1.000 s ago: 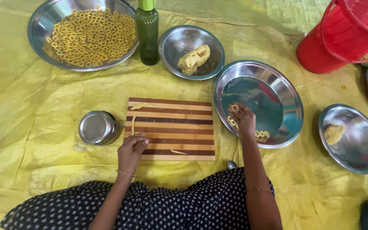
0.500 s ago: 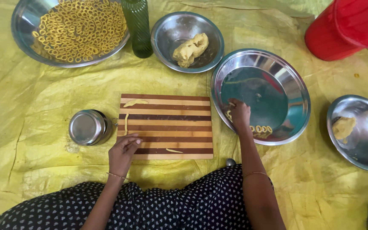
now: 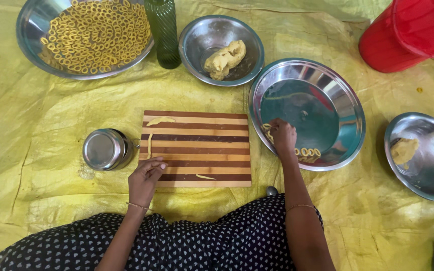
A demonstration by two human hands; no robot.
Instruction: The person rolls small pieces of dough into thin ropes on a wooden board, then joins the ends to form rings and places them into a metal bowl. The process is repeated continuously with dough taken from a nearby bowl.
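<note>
Striped wooden board (image 3: 197,148) is lying nearest; the left hand (image 3: 145,179) is resting at its seven o'clock corner, fingers curled together. The right hand (image 3: 283,136), fingers bunched, is touching dough rings (image 3: 307,152) inside the steel plate (image 3: 345,100) at three o'clock.

We see a crinkled yellow plastic sheet (image 3: 36,125) spread over the floor, carrying everything. On it lie a striped wooden board (image 3: 199,148), a small steel container (image 3: 104,149) just left of it, a green bottle (image 3: 163,32), a wide steel bowl of dough rings (image 3: 84,35), a bowl holding a dough lump (image 3: 220,49), a broad steel plate (image 3: 310,108), another bowl (image 3: 423,155) and a red bucket (image 3: 410,32).
</note>
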